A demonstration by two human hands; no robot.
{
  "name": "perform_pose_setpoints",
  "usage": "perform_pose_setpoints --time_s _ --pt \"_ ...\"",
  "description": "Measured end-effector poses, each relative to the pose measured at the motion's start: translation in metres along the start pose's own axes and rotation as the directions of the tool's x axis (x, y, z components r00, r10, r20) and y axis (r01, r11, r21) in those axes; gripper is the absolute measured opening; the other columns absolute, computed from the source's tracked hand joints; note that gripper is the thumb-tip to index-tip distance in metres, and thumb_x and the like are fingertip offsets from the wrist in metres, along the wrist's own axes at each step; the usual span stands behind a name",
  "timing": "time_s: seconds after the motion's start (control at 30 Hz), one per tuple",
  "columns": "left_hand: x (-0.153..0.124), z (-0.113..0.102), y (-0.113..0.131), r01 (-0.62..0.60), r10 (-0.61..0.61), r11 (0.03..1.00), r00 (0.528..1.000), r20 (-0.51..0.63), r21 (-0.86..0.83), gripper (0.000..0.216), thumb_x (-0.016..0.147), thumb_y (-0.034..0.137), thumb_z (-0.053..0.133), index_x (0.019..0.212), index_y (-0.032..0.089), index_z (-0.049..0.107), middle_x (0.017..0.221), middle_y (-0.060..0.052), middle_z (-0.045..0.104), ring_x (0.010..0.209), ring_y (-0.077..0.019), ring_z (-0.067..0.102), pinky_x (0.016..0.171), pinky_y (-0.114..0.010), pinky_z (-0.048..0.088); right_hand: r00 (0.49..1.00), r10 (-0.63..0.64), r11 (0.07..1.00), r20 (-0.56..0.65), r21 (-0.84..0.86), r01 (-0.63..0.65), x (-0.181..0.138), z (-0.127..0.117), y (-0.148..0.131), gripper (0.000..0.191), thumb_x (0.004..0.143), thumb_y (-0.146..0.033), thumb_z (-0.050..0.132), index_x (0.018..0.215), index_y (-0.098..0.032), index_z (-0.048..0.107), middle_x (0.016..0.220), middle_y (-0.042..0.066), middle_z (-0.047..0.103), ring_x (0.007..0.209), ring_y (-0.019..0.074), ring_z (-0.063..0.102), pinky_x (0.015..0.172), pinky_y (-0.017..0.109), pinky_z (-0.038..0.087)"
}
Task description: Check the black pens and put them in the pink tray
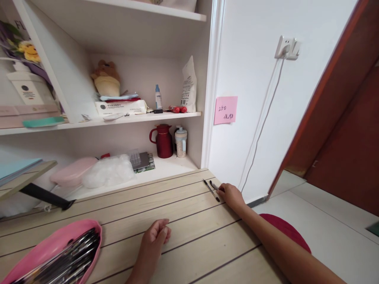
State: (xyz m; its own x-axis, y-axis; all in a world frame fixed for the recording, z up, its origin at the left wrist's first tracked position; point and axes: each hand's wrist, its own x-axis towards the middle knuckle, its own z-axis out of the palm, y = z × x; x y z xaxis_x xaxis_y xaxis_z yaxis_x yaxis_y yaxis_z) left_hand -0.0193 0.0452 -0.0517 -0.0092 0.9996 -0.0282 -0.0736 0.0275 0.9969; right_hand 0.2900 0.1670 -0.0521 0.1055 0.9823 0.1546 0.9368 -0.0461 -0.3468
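Observation:
My right hand (231, 194) is at the table's far right corner, its fingers closed on one end of a pen (213, 184). Just left of that pen, a second pen (211, 191) with a clear barrel lies on the tabletop. My left hand (156, 236) rests over the middle of the table, its fingers curled in and no object visible in them. At the lower left is a pink bowl (100, 228) with many dark pens (71, 258) heaped inside, part of it cut off by the frame.
A wood-look table (183, 228) with dark lines fills the foreground. Behind it, a white shelf (166, 116) holds a red jug (164, 141), a cup (181, 142) and a bag of white fluff (109, 171). A raised stand (44, 173) is at left, a red stool (284, 232) at right.

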Motion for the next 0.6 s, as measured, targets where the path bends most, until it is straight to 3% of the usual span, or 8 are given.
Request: perform_pose_setpoints --time_s 0.37,0.6 --pt "-0.001 0.003 0.004 0.013 -0.013 1.0 0.999 -0.037 -0.019 0.034 0.06 0.037 0.062 0.084 0.013 0.059 0.056 0.001 0.052 0.051 -0.0101 0.044 0.05 -0.023 0.035 1.0 0.001 1.0 0.02 0.015 -0.001 -0.005 -0.005 0.003 0.015 0.073 -0.024 0.05 0.08 -0.018 0.062 0.085 0.005 0.063 0.079 0.0162 0.055 0.06 0.022 0.033" --pt "-0.003 0.005 0.004 0.012 -0.013 1.0 0.999 -0.043 -0.022 0.03 0.063 0.034 0.059 0.083 0.013 0.059 0.058 0.0 0.055 0.051 -0.01 0.047 0.051 -0.022 0.037 1.0 0.016 1.0 0.02 -0.001 -0.016 -0.026 -0.033 0.002 0.015 0.073 -0.021 0.046 0.076 -0.02 0.061 0.08 0.004 0.064 0.074 0.0168 0.056 0.057 0.023 0.031"
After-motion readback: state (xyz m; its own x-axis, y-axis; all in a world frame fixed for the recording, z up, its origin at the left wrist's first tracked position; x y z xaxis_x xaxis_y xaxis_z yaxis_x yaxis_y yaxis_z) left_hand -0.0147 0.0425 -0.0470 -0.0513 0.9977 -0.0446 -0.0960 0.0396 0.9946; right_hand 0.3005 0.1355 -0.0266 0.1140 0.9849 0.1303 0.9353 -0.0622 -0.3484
